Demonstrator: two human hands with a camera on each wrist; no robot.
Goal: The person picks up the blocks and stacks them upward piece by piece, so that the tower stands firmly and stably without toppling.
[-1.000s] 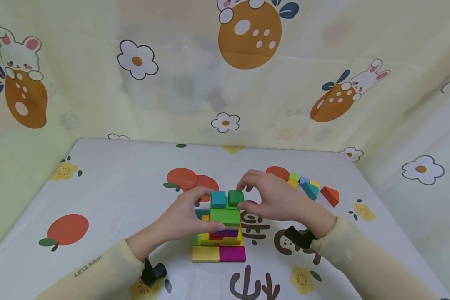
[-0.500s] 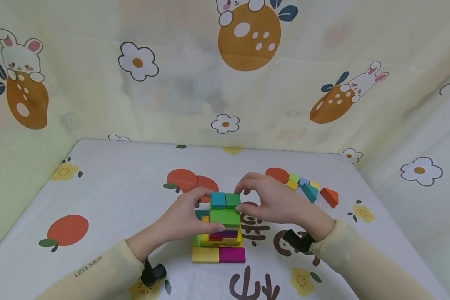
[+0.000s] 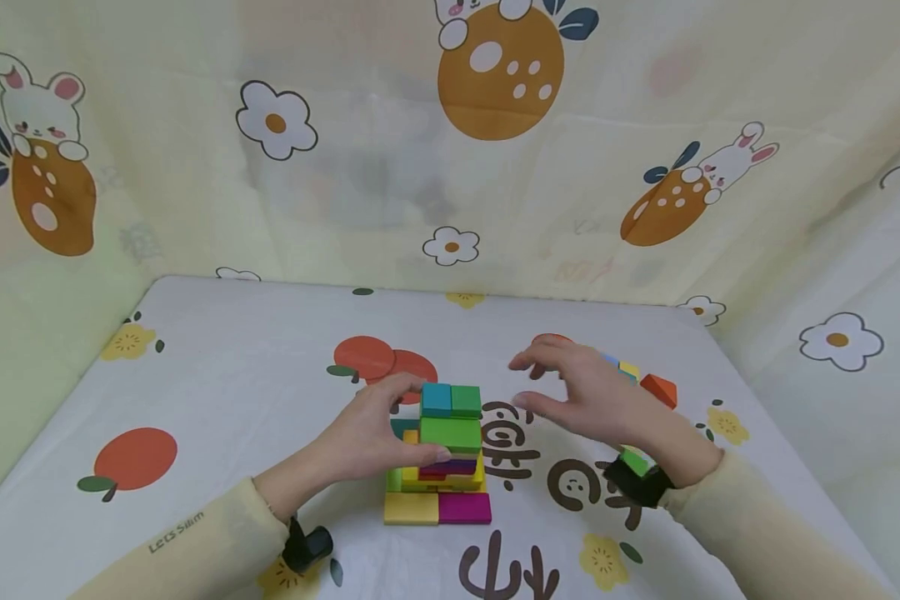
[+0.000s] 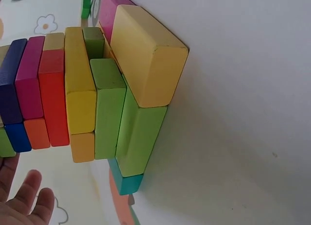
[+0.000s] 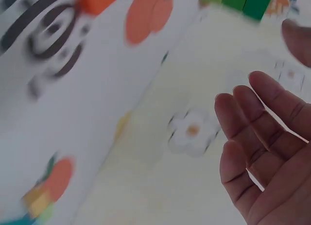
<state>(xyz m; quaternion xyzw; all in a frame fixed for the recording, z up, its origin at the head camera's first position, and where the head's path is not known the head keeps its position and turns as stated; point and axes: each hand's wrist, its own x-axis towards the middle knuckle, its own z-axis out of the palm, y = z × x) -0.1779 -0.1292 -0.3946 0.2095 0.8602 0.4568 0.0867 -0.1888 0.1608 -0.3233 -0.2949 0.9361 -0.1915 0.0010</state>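
A tower of colourful wooden blocks [image 3: 450,435] stands mid-table. A blue block [image 3: 436,400] and a green block [image 3: 466,402] sit side by side on its top. My left hand [image 3: 367,433] holds the tower from the left, thumb across its front and index finger behind the upper part. In the left wrist view, the stacked blocks [image 4: 80,98] appear sideways, with several fingers of the left hand [image 4: 24,205] just beside them. My right hand [image 3: 592,392] is right of the tower, apart from it; in the right wrist view its fingers [image 5: 267,106] are loosely bent around nothing.
Loose blocks lie at the back right, among them a red-orange triangular block [image 3: 660,390] and a yellow block [image 3: 630,368], partly hidden by the right hand. A printed white cloth [image 3: 232,367] covers the table. A patterned curtain [image 3: 345,200] hangs behind it.
The green top block has slid left against the blue one, its gap closed. My right hand then let go and moved away to the right. The left hand stays put.
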